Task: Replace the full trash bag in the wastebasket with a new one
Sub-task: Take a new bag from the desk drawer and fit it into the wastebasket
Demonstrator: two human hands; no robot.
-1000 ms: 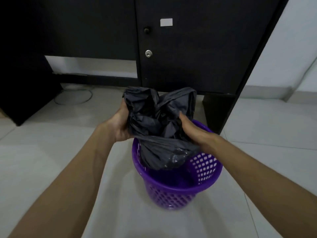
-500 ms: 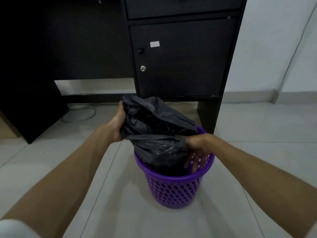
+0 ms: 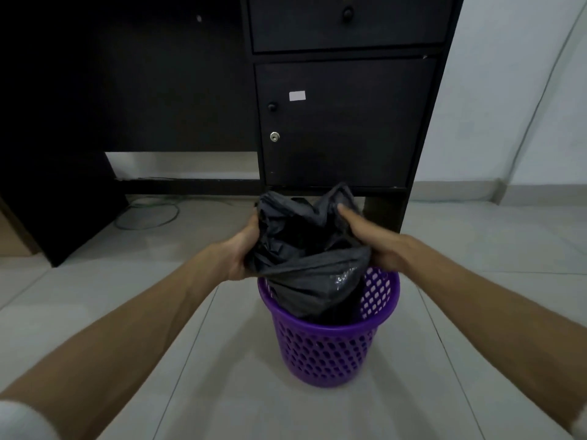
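Note:
A purple perforated wastebasket (image 3: pixel 327 350) stands on the tiled floor in front of me. A crumpled dark grey trash bag (image 3: pixel 305 258) rises out of it, its lower part down inside the basket and its top bunched above the rim. My left hand (image 3: pixel 243 249) grips the bag's left side. My right hand (image 3: pixel 368 239) holds the bag's right side, fingers pressed along the plastic with one fingertip pointing up near the top fold. What is inside the bag is hidden.
A black desk with a drawer and a locked cabinet door (image 3: pixel 343 122) stands just behind the basket; its leg (image 3: pixel 386 211) is close to the basket's far right. A thin cable (image 3: pixel 149 214) lies looped on the floor under the desk. White wall at right.
My right hand has come up from the basket's rim and taken hold of the bag's right side. The bag's top is gathered upward. My view has pulled back and tilted up.

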